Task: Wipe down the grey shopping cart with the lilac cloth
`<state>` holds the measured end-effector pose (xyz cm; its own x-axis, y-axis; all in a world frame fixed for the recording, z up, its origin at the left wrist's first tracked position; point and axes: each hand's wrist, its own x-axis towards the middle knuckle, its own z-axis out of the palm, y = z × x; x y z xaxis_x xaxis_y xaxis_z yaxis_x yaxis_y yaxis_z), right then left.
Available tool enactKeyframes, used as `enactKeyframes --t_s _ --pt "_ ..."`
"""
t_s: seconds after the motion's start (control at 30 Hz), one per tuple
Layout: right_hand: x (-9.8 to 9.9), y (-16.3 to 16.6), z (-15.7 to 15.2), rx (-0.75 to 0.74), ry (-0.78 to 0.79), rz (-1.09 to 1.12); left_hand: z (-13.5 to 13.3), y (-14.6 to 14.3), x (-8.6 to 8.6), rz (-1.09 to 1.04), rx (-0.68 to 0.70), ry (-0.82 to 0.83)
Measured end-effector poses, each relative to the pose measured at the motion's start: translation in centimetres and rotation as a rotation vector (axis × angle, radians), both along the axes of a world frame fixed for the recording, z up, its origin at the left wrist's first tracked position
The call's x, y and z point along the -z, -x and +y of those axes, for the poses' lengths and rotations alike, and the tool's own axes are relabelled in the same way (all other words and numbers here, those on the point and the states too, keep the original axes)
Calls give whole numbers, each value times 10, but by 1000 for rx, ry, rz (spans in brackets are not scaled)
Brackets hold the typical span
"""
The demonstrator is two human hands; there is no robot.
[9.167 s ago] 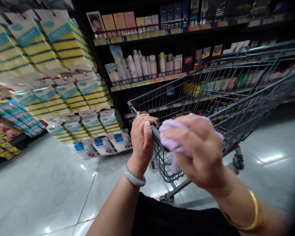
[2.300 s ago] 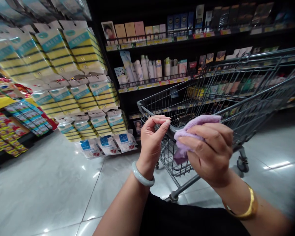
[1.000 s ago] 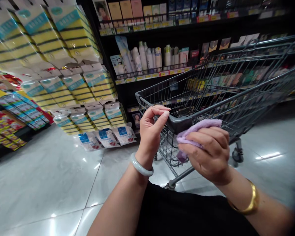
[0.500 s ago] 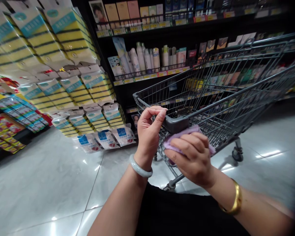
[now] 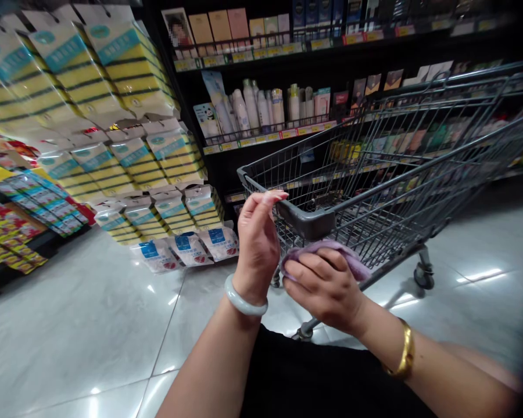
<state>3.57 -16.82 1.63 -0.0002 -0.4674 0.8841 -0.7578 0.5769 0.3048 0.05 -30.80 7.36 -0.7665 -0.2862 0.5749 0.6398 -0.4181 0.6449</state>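
A grey wire shopping cart [image 5: 375, 174] stands before me, tilted in the view. My left hand [image 5: 257, 244] rests its fingertips on the cart's near corner rim, fingers curled. My right hand [image 5: 325, 287] grips a lilac cloth [image 5: 348, 258] and presses it against the wire side just below the dark plastic corner piece [image 5: 311, 223]. A pale jade bangle is on my left wrist and a gold bangle on my right.
Stacked yellow-and-teal sponge packs [image 5: 126, 151] fill the display at left, with small blue-and-white bags [image 5: 187, 247] on the floor beneath. Dark shelves [image 5: 287, 128] with bottles and boxes run behind the cart. The floor is glossy grey tile [image 5: 70, 325].
My right hand has slid the cloth from the top of the corner rim down to the wire side below it. My left hand let go of its full grip on the rim.
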Motion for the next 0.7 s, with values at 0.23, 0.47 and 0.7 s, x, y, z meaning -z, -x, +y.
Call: enactKeyframes --t_s 0.23,0.47,0.7 --pt "-5 3 5 -7 125 21 -17 5 -4 -152 194 -300" --pt "-6 4 10 -38 42 -2 -16 4 -5 -167 209 -263" --pt "4 7 10 -26 74 25 -9 11 9 -233 33 -102"
